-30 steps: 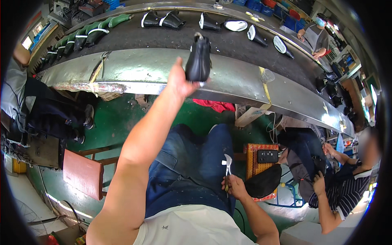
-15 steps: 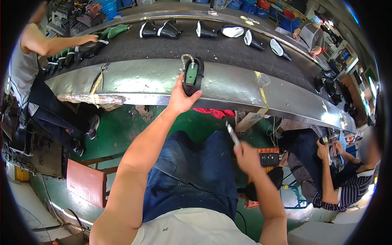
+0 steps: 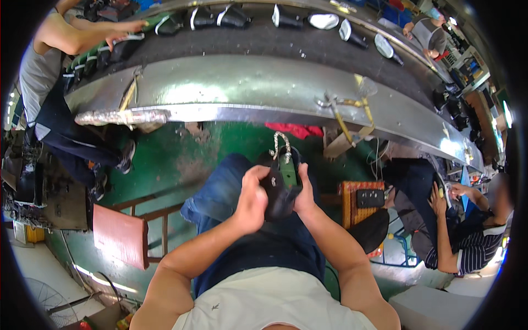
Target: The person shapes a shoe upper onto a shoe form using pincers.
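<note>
Above my lap is a black shoe upper (image 3: 279, 202) fitted over a green shoe last (image 3: 287, 171). A braided cord loop (image 3: 279, 139) sticks up from the top of the last. My right hand (image 3: 304, 192) grips the shoe along its right side, thumb up near the opening. Curled against its left side is my left hand (image 3: 253, 199), a little smeared by motion; its fingertips are partly hidden. On the metal ledge beyond, to the right, lie pincers (image 3: 338, 113) with yellowish handles, apart from both hands.
A metal ledge (image 3: 220, 82) runs in front of me, with a dark belt (image 3: 242, 44) behind it carrying black and white shoes (image 3: 236, 16). One person (image 3: 41, 82) works at the left, another (image 3: 467, 242) sits at the right. A brown stool (image 3: 118, 236) stands left.
The shoe has come from the metal ledge back over my lap. My right hand has let go of its tool and now holds the shoe; pincers now lie on the ledge.
</note>
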{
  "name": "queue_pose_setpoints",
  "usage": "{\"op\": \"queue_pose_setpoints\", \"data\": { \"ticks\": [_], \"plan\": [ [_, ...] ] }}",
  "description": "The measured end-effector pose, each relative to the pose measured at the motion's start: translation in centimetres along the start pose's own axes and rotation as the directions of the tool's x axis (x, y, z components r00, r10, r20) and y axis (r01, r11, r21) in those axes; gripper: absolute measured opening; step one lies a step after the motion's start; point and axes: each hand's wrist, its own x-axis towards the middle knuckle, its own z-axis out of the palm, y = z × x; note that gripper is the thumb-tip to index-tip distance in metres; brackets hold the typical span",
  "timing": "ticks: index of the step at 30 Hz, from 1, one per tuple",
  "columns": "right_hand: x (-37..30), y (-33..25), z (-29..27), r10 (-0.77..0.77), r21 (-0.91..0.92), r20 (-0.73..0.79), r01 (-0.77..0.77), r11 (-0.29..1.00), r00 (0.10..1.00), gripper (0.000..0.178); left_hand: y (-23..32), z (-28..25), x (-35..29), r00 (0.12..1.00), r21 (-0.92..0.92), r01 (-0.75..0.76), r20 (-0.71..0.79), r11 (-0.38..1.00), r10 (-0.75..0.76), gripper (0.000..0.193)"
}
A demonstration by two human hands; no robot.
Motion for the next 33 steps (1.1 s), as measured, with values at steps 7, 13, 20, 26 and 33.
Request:
{"op": "queue_pose_setpoints", "data": {
  "ticks": [7, 13, 20, 26, 33],
  "plan": [
    [-0.3, 9.9, -5.5, 0.572, 0.166, -0.32, -0.549, 0.819, 0.756, 0.069, -10.1, 4.3, -3.5, 0.386, -0.714, 0.699, 0.323, 0.045, -0.864, 0.07],
    [0.3, 11.2, -7.1, 0.536, 0.047, -0.378, -0.562, 0.826, 0.755, 0.081, -12.0, 6.3, -3.0, 0.17, -0.723, 0.688, 0.241, -0.06, -0.955, 0.063],
    [-0.6, 9.3, -5.4, 0.415, -0.002, -0.632, -0.537, 0.843, 0.654, 0.087, -14.9, 6.9, -2.0, 0.175, -0.58, 0.814, 0.307, -0.038, -0.935, 0.055],
    [-1.4, 10.5, -7.0, 0.333, -0.096, -0.508, -0.436, 0.895, 0.794, 0.076, -15.4, 6.8, -3.4, 0.323, -0.622, 0.776, 0.251, 0.103, -0.913, 0.051],
    [-2.8, -2.2, 1.0, -0.175, -0.245, 0.04, 0.179, 0.953, 0.984, 0.095, -2.9, 4.1, -0.1, 0.959, -0.363, 0.261, -0.012, 0.894, -0.285, 0.059]
  ]
}}
